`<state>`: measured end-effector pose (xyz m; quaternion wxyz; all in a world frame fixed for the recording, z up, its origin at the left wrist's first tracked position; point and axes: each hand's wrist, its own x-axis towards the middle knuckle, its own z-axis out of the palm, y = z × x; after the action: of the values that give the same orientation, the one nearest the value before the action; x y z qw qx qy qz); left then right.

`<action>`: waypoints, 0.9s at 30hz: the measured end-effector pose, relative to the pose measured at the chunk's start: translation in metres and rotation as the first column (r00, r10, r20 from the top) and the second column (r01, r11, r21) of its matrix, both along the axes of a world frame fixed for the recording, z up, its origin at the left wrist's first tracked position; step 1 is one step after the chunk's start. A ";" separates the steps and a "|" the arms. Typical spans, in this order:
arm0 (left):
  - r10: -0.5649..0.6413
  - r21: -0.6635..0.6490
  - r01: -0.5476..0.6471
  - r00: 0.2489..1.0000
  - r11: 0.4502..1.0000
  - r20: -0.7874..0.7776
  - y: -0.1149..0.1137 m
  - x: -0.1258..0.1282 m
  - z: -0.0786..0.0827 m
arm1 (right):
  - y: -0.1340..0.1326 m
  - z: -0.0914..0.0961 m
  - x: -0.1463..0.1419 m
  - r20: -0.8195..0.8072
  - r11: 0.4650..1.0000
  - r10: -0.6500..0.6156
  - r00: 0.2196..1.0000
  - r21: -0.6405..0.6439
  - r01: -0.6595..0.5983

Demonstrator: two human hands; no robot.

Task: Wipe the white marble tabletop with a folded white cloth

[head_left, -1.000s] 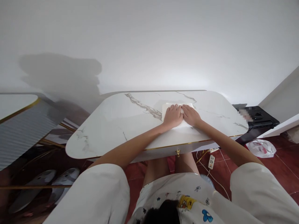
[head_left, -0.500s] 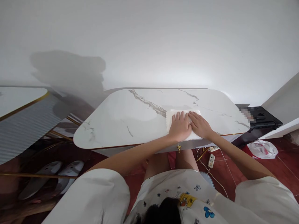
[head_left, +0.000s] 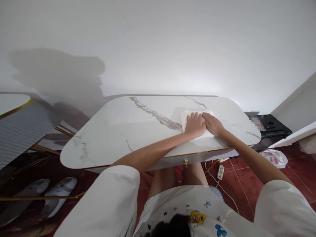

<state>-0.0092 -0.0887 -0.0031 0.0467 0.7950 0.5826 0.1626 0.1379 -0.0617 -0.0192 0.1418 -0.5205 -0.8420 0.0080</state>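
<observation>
A white cloth (head_left: pixel 184 116) lies spread on a white tabletop with grey-brown marble veins (head_left: pixel 111 131). My left hand (head_left: pixel 196 125) rests flat on the cloth, its fingers extended toward the wall. Beside it, my right hand (head_left: pixel 213 124) also presses the cloth, fingers stretched out and angled to the left. The fingers of the two hands nearly meet at the middle of the cloth, and much of the cloth is hidden under them. Along the front edge of the table runs a gold trim, with a small gold knob (head_left: pixel 186 162) below it.
The table backs onto a white wall (head_left: pixel 158 46). At the left stands another white-topped, ribbed cabinet (head_left: pixel 27 128), with slippers (head_left: pixel 60 194) near the floor. On the right are a black case (head_left: pixel 275 126), a plastic bag (head_left: pixel 275 158) and a power strip (head_left: pixel 220 172) with cords.
Both hands and the cloth have slid away from the table's front edge, toward the wall and slightly right. The camera view has shifted a little as well.
</observation>
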 end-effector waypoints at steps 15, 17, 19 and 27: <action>0.032 0.046 -0.033 0.999 0.998 0.020 0.080 -0.026 0.001 | 0.088 0.001 -0.030 -0.016 0.999 0.039 0.999 0.031 -0.038; 0.045 0.050 -0.046 0.999 0.998 0.025 0.091 -0.029 0.001 | 0.100 0.002 -0.034 -0.015 0.998 0.049 0.999 0.028 -0.049; 0.055 0.051 -0.057 0.998 0.997 0.030 0.103 -0.033 0.001 | 0.112 0.003 -0.039 -0.019 0.999 0.048 0.999 0.025 -0.047; 0.082 0.065 -0.082 0.997 0.995 -0.005 0.146 -0.046 -0.004 | 0.153 0.007 -0.056 -0.022 0.999 0.035 0.999 -0.010 -0.035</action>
<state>-0.0549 0.0576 -0.0070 0.0119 0.7720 0.6094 0.1802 0.0822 0.0914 -0.0118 0.1481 -0.5064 -0.8493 0.0205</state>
